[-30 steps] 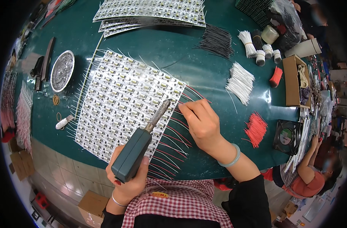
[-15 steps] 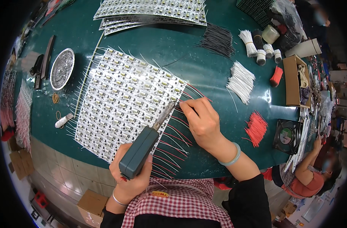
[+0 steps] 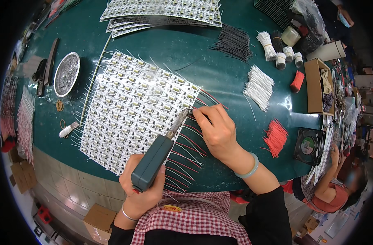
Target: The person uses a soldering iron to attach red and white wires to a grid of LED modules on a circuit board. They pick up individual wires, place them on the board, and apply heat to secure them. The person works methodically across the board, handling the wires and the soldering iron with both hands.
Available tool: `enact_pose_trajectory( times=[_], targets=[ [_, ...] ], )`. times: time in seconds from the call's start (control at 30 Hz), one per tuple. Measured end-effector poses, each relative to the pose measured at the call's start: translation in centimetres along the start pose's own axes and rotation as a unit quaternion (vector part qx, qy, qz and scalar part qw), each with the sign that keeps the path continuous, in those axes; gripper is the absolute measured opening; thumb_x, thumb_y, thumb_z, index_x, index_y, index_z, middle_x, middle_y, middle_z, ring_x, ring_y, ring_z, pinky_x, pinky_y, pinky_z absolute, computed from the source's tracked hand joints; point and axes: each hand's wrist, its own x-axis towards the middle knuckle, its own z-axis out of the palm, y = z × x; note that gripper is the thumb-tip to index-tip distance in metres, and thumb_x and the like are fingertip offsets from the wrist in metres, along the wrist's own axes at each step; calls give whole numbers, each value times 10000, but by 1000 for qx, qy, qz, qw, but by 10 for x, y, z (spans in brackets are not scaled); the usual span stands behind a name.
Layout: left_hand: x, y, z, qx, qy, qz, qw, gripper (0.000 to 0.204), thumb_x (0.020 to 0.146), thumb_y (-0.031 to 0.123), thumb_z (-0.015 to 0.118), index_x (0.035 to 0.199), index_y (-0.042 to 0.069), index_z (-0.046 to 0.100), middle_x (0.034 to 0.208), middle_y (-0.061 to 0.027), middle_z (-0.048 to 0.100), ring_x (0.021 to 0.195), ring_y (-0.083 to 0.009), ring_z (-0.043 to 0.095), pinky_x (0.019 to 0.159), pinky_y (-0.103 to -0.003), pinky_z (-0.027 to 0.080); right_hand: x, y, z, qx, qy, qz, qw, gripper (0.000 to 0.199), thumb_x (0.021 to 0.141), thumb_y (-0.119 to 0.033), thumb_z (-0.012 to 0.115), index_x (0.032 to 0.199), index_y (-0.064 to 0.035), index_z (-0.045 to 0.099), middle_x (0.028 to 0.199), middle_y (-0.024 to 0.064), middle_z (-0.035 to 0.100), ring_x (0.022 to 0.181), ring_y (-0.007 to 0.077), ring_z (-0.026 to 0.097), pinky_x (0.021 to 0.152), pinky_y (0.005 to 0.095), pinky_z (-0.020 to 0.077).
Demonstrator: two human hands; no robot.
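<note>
My left hand (image 3: 142,179) is wrapped round the dark green handle of a soldering gun (image 3: 151,161). The gun's tip reaches the right edge of a white circuit board panel (image 3: 133,110), which carries rows of small components. Close to that tip, the pinched fingers of my right hand (image 3: 217,127) hold a thin wire at the board's edge; most of the wire is hidden by the fingers. Red and white wires (image 3: 188,153) stick out along the panel's lower right edge, below my right hand. Short white wires fringe its left and upper sides.
More panels (image 3: 166,14) are stacked at the back. Loose black wires (image 3: 233,43), white wires (image 3: 259,87) and red wires (image 3: 275,138) lie to the right, near a small fan (image 3: 308,146) and a cardboard box (image 3: 315,87). A foil-lined bowl (image 3: 67,74) stands left. A co-worker sits at right.
The soldering gun and my left hand have shifted slightly right and up. My right hand stays almost in place. At right, the co-worker's arm and head have moved.
</note>
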Motion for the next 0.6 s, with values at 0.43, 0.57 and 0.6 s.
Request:
enact_pose_trajectory(
  times=[0.43, 0.57, 0.6],
  targets=[
    [-18, 6, -18, -185, 54, -261, 946, 452, 847, 0, 795, 1268, -67, 647, 1143, -153, 713, 716, -137, 628, 596, -284, 515, 1, -2, 1, -12, 4, 1, 1000, 314, 728, 14, 691, 1038, 56, 709, 986, 124, 671, 875, 266, 646, 701, 333, 567],
    [-5, 17, -20, -297, 66, -281, 910, 671, 820, 29, 724, 1443, -46, 485, 1217, -202, 628, 644, -151, 572, 521, -257, 459, 1, -3, 0, -16, 2, 2, 1000, 327, 719, 15, 690, 1042, 56, 705, 992, 126, 670, 879, 267, 647, 704, 336, 569],
    [-3, 18, -20, -318, 67, -280, 903, 676, 829, 66, 730, 1446, -47, 479, 1224, -202, 624, 642, -150, 573, 514, -256, 454, 0, -3, 0, -14, 2, 2, 1000, 329, 720, 15, 691, 1046, 56, 704, 994, 126, 670, 881, 267, 647, 704, 337, 569]
  ],
)
